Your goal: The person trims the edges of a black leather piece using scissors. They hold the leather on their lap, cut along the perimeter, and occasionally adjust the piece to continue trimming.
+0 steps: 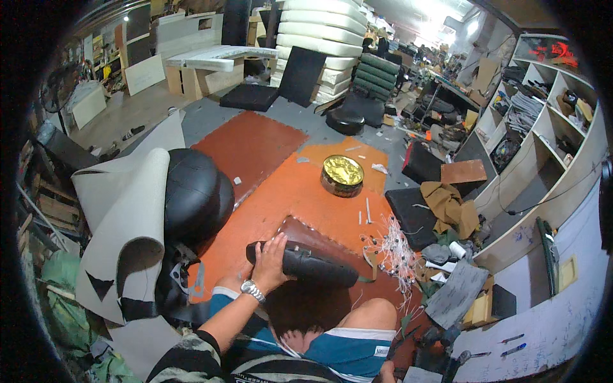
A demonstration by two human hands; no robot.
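Note:
My left hand [271, 262], with a metal watch at the wrist, grips the left end of a long black padded cushion piece [322, 265]. The piece lies crosswise in front of my knees, its right end pointing toward a tangle of white cords with small dark buttons [397, 252]. Only a bit of my right hand [387, 371] shows at the lower edge, beside my right thigh; its fingers are mostly hidden. Ahead on the orange mat [274, 191] stands a round tin [343, 173] with a shiny gold inside. Two thin white sticks [368, 210] lie nearer to me.
A large black rounded cushion [196, 195] and a curled grey sheet [128, 223] stand on my left. To the right are a brown cloth [450, 207], black pads [412, 217] and white shelves [543, 140]. White foam blocks [322, 32] are stacked at the back.

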